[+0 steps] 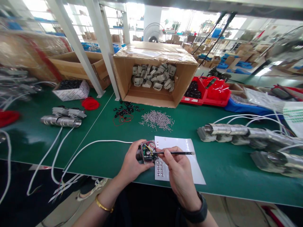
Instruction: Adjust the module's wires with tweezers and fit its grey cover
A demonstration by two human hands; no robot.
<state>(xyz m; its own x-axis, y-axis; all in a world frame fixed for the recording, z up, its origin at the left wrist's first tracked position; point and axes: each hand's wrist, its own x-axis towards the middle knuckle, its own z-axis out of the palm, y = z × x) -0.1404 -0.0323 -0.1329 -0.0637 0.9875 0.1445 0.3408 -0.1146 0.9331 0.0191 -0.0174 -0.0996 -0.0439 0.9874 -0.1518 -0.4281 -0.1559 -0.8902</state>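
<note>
My left hand [133, 160] is wrapped round a small housing [148, 152], with its open face up. Coloured wires and a green board show inside it, and a white cable [104, 141] runs off leftward. Between the thumb and fingers of my right hand [177, 167] is a slim black stick-like tool [176, 153], its left tip at the housing's opening. I cannot make out whether the tip touches anything. Partly under my right hand lies a white sheet [189, 167] bearing rows of small round silver pieces [160, 169].
Behind the sheet is a heap of screws [157, 120], with small black parts [126, 108] to its left. A cardboard box [151, 97] holding grey housings stands at the back. Cabled metal cylinders [232, 130] line the right; others [61, 121] lie left. Red bins [216, 101] sit back right.
</note>
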